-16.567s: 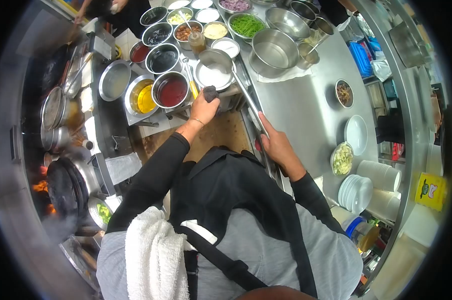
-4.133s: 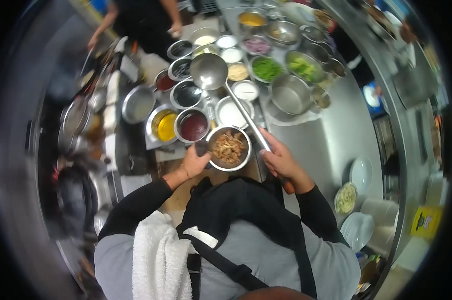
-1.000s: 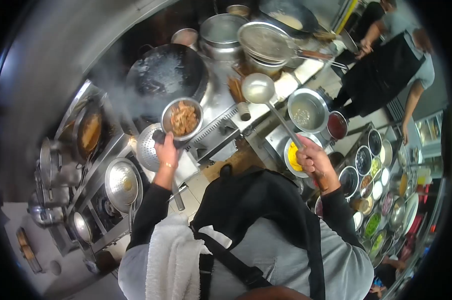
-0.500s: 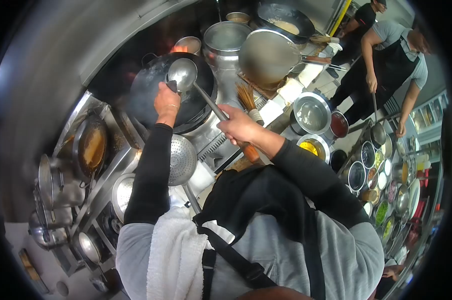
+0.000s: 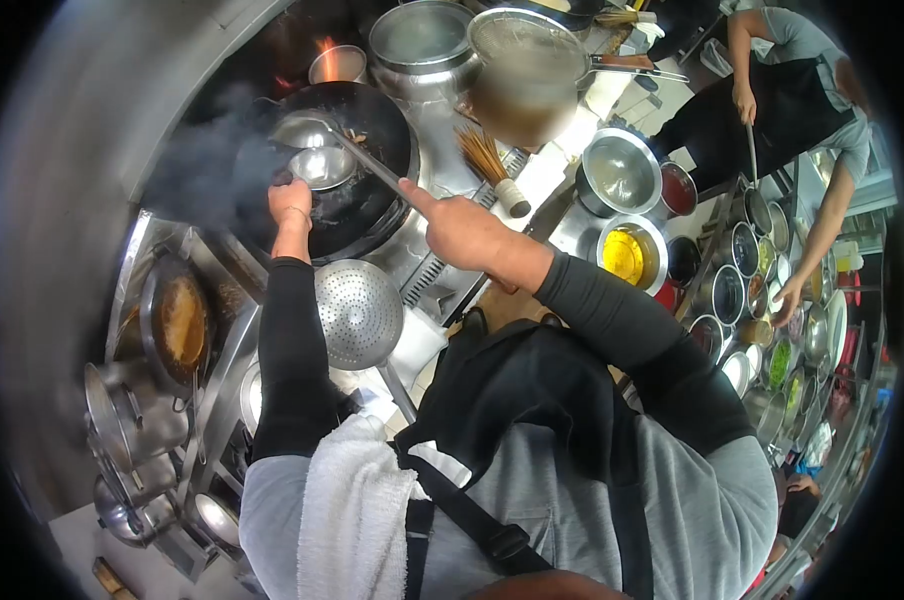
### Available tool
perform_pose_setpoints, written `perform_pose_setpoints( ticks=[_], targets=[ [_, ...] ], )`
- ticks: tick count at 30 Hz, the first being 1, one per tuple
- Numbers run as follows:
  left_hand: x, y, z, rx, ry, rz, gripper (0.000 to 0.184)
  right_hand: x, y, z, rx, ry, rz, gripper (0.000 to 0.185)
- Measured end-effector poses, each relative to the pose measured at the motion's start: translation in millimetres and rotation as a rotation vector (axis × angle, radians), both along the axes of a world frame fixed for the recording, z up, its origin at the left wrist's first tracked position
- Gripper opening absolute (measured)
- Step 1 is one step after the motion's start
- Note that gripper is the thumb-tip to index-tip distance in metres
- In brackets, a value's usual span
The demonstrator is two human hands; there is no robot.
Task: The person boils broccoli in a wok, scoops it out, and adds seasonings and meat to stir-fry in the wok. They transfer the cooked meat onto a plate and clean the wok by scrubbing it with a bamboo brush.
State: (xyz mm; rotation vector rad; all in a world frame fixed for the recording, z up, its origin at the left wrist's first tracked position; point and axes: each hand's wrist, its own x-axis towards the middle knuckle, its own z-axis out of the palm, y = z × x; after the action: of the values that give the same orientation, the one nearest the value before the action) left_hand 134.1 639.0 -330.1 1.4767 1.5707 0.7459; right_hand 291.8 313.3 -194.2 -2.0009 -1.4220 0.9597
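A black wok (image 5: pixel 372 160) sits on the stove, with smoke rising from its left side. My left hand (image 5: pixel 290 203) is closed around a dark handle (image 5: pixel 282 179) over the wok; what the handle belongs to I cannot make out. My right hand (image 5: pixel 467 232) grips the long handle of a steel ladle (image 5: pixel 377 168), whose head is over the wok. Just below that head shows a second shiny, rounded metal shape (image 5: pixel 322 168). Small food bits lie at the wok's far side. Nearer me rests a perforated skimmer (image 5: pixel 358 315).
A bamboo brush (image 5: pixel 487 165) lies right of the wok. Behind it are a large pot (image 5: pixel 422 45) and a mesh strainer (image 5: pixel 527 40). Flame rises by a small pot (image 5: pixel 338 64). At right stand a pot of yellow liquid (image 5: pixel 624 257), several ingredient containers and a co-worker (image 5: pixel 772 100).
The ladle head has moved left over the wok, and my left hand has shifted left. Smoke has thickened. The co-worker's lower hand now reaches over the containers. The whole view has shifted.
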Motion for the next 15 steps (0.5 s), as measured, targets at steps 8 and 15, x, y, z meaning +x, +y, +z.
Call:
perform_pose_setpoints(
  ticks=[8, 15],
  targets=[
    [11, -53, 68, 0.468, 0.81, -0.294, 0.045, 12, -31, 30, 0.081, 0.348, -0.093, 0.076],
    [-7, -64, 50, 0.86, 1.001, -0.376, 0.032, 31, -113, -74, 0.242, -0.07, -0.202, 0.053]
  ],
)
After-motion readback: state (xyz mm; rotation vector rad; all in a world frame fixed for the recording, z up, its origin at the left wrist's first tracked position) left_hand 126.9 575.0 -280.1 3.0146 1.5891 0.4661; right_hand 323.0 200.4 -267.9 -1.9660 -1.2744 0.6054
